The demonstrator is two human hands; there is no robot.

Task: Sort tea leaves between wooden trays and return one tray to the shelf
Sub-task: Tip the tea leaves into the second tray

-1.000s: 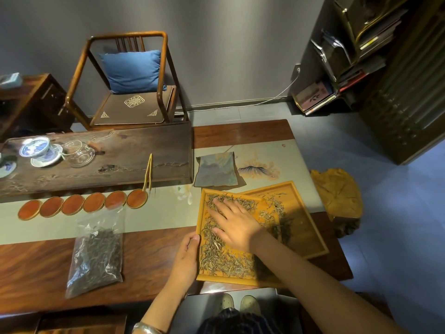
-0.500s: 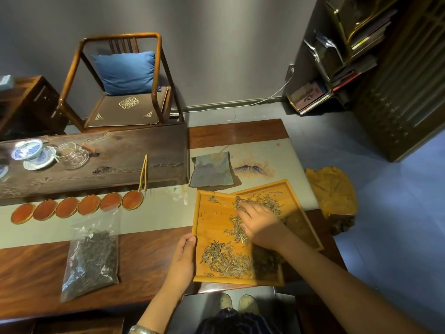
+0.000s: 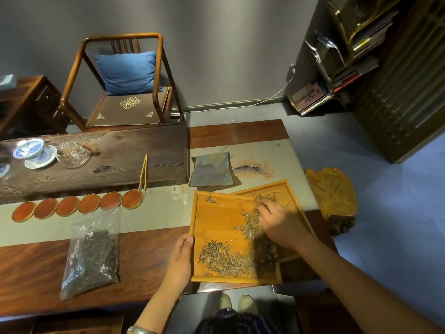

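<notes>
My left hand (image 3: 180, 257) lies flat along the near wooden tray's (image 3: 216, 227) nine o'clock edge, fingers straight and thumb at the rim, steadying it on the table (image 3: 144, 256). My right hand (image 3: 279, 224) reaches in from five o'clock, palm down, fingers spread and lightly bent over the tea leaves (image 3: 226, 259), gripping nothing I can see, where this tray overlaps the second tray (image 3: 285, 189) at one o'clock. I can read no writing or labels anywhere.

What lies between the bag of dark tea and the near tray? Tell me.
In the head view, only the left hand, resting against the near tray at its left edge; otherwise bare wooden tabletop from the bag of dark tea.
</notes>
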